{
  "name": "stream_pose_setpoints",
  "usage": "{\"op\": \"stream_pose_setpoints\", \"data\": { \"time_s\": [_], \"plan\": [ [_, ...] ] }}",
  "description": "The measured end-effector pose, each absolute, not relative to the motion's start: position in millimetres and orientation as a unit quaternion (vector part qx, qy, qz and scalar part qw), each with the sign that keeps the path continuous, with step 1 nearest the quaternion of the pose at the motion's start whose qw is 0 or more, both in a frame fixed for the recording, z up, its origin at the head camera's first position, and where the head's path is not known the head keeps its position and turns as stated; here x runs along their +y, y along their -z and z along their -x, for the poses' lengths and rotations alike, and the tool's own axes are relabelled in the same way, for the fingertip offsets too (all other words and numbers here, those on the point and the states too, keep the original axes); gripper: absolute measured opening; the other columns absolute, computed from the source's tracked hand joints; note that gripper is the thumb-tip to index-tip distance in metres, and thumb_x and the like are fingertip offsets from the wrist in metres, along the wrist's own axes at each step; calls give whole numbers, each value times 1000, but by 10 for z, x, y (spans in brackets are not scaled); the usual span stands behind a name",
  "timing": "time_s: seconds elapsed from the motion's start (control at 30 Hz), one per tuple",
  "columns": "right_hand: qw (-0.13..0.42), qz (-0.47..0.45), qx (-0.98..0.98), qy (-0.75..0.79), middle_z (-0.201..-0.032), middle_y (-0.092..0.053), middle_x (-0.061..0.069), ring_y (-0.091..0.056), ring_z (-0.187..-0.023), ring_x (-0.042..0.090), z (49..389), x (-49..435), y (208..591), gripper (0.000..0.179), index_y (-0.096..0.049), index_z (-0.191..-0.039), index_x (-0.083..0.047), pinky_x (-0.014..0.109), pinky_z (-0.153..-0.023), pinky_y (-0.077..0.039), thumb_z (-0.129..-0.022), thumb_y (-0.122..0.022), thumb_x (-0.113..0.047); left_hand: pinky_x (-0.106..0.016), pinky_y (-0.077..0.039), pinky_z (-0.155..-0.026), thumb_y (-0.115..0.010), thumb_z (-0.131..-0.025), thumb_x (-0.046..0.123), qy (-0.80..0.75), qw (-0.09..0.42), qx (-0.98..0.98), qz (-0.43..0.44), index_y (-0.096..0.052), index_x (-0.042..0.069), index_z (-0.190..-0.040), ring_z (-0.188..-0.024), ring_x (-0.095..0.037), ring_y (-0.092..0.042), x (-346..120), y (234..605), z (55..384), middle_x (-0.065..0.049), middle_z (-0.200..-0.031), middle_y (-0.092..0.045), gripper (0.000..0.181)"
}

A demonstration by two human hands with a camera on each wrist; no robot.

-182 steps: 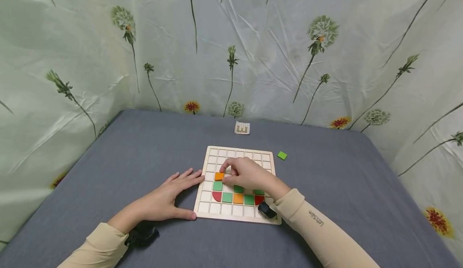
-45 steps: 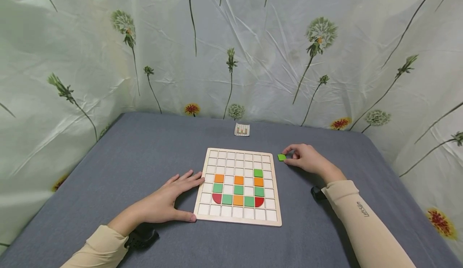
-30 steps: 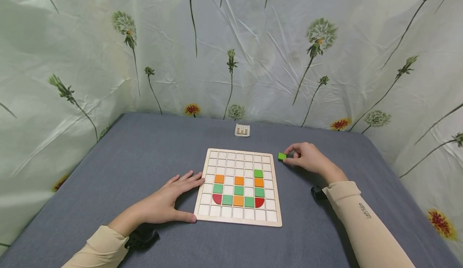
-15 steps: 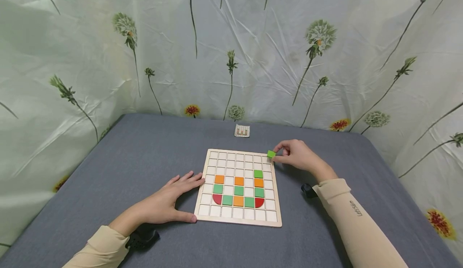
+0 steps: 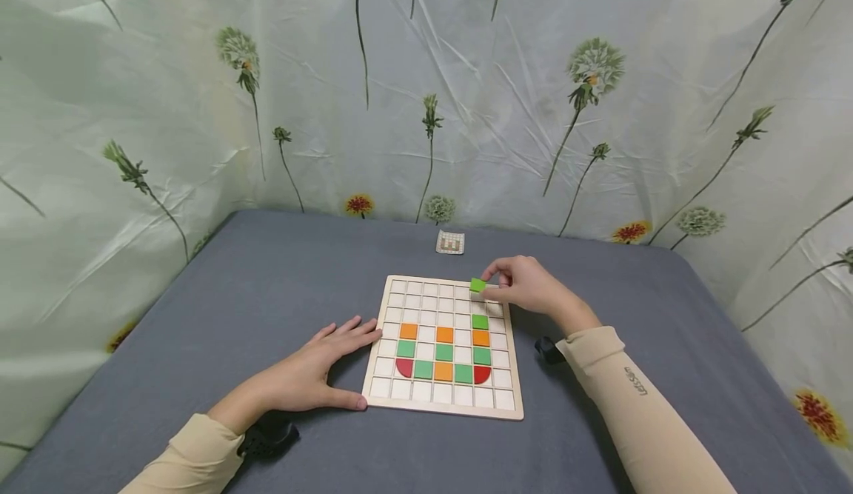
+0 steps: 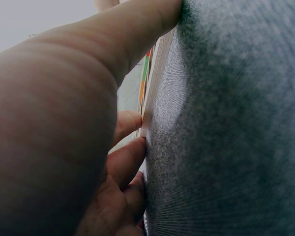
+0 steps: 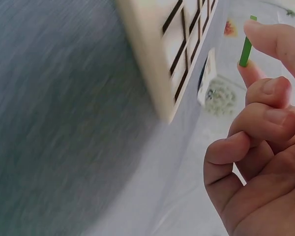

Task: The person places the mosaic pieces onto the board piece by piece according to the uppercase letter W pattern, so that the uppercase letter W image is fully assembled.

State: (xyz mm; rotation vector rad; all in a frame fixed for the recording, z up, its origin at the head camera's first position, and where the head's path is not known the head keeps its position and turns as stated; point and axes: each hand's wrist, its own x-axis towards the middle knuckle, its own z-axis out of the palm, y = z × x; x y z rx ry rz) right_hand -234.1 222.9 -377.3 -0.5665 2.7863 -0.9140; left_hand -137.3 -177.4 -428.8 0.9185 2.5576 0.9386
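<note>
My right hand (image 5: 529, 286) pinches a light green square tile (image 5: 477, 285) between thumb and index finger, over the far right part of the wooden grid board (image 5: 443, 408). In the right wrist view the green tile (image 7: 246, 51) shows edge-on, apart from the board. My left hand (image 5: 309, 368) lies with fingers spread on the cloth, fingertips and thumb touching the board's left edge. In the board's cells sit orange tiles (image 5: 444, 335), green tiles (image 5: 423, 369), two red rounded tiles (image 5: 482, 374) and a light green tile (image 5: 480, 321) atop the right column.
A small printed card (image 5: 450, 242) with a grid pattern lies beyond the board. Grey cloth (image 5: 300, 272) covers the table. Behind it hangs a pale curtain (image 5: 506, 109) with printed flowers.
My right hand set the orange tile on the left, later picked the light green tile off the cloth right of the board and carried it left over the board. My left hand stayed in place.
</note>
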Motion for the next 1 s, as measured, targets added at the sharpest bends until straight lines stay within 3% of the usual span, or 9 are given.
{"op": "stream_pose_setpoints", "data": {
  "time_s": [0.4,1.0],
  "plan": [
    [102,222,915,320,-68,-49,-4,-42,-62,12,2367,1855,3796,26,-77,-112,-7,28,-66,-41,-95,-83,-25,-73,-11,-130,-87,-84,58,-319,125,883,-322,-43,23,-166,-167,-42,-21,-1776,4275,1364,-6,-177,-34,100],
    [138,238,908,316,-69,-53,-4,-44,-61,11,2383,1505,3888,25,-77,-112,-12,26,-63,-40,-95,-84,-30,-75,-10,-129,-86,-85,60,-324,127,880,-323,-43,22,-167,-167,-42,-21,-1779,4296,1378,-6,-177,-33,100]
  ]
}}
